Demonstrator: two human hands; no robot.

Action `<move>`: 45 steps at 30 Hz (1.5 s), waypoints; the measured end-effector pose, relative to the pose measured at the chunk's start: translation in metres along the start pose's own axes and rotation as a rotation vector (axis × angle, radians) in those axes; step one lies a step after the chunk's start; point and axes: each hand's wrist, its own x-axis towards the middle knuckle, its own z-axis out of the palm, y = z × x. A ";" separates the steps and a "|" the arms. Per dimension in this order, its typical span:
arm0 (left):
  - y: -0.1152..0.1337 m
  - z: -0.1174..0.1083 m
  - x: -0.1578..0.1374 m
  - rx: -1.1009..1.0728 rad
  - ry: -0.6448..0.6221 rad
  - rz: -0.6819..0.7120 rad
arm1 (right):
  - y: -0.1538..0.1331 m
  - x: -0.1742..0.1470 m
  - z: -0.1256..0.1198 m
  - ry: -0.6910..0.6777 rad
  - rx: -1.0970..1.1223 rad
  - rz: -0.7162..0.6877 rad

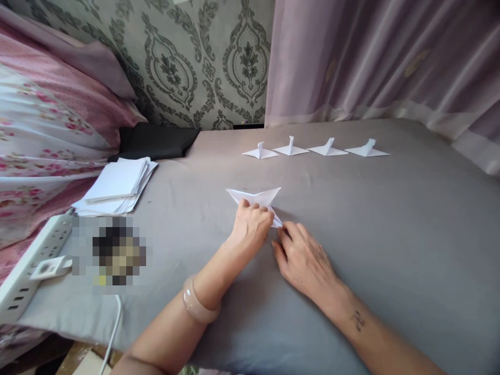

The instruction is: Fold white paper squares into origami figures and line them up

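**Two Hands, One Folded Paper**

One folded paper (pixel 266 198) lies beneath the left hand (pixel 253 224), its wide edge spread side to side, one point aimed at the right hand (pixel 307 255), whose fingers touch that tip. The left fingers curl down over the paper; whether either hand pinches cannot be told. Beyond the folded paper, toward its right, sit four paper figures (pixel 329 148); to its left, one paper stack (pixel 113 179) and one power strip (pixel 54 239).

Ornate grey wallpaper (pixel 209 67) lines the far wall | a mauve curtain (pixel 332 41) hangs at right, pale light streaking its folds | floral fabric (pixel 50 125) drapes the left | a grey-covered surface (pixel 402 239) spreads below
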 end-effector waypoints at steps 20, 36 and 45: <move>-0.004 0.001 0.007 0.003 -0.070 0.015 | -0.025 -0.015 0.010 0.072 -0.020 -0.061; -0.004 -0.003 0.009 -0.010 -0.071 0.030 | -0.012 -0.003 -0.001 0.129 0.194 0.023; -0.026 -0.006 -0.013 -0.080 0.005 0.135 | -0.004 0.010 0.018 0.088 0.279 -0.044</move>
